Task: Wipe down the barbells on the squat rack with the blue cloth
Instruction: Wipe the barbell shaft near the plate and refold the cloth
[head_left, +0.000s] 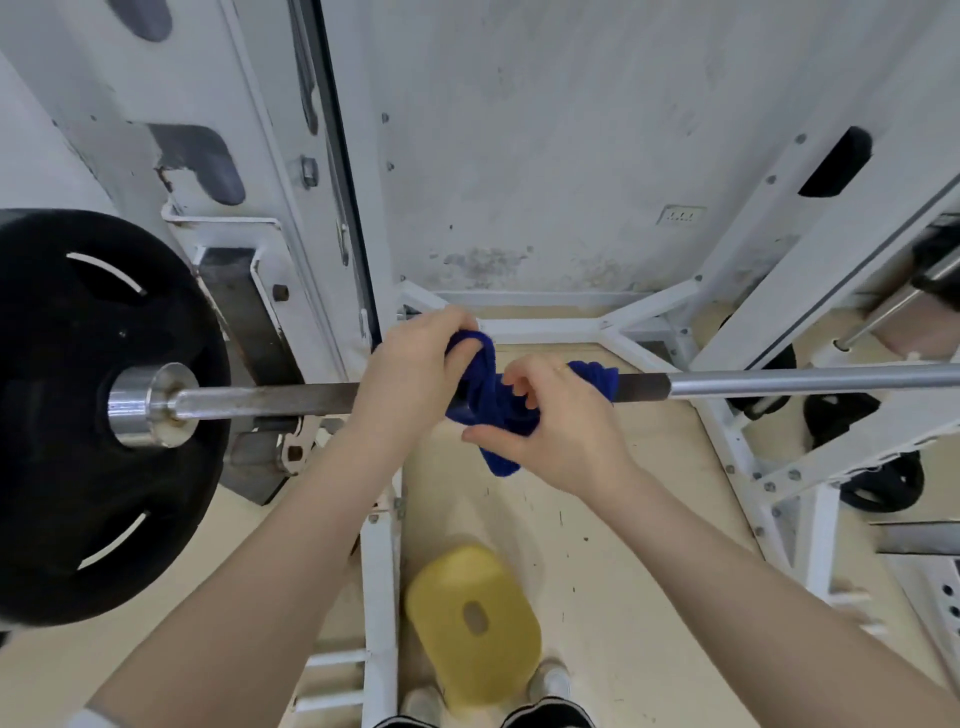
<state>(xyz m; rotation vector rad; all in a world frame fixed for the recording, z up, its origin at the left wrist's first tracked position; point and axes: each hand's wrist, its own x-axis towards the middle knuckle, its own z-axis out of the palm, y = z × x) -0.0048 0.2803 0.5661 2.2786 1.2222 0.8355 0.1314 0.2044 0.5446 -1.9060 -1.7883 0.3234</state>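
Cloth (485, 395) bunched round the bar (270, 397), mid-shaft, right of the plate (78, 415). Left hand (410, 374) and right hand (561, 421) both curled, gripping blue folds. Best wrapped snug, squeezed evenly, slid steadily along the steel without letting folds slip.

white squat rack (737, 291) carries the barbell (779, 382) across it.
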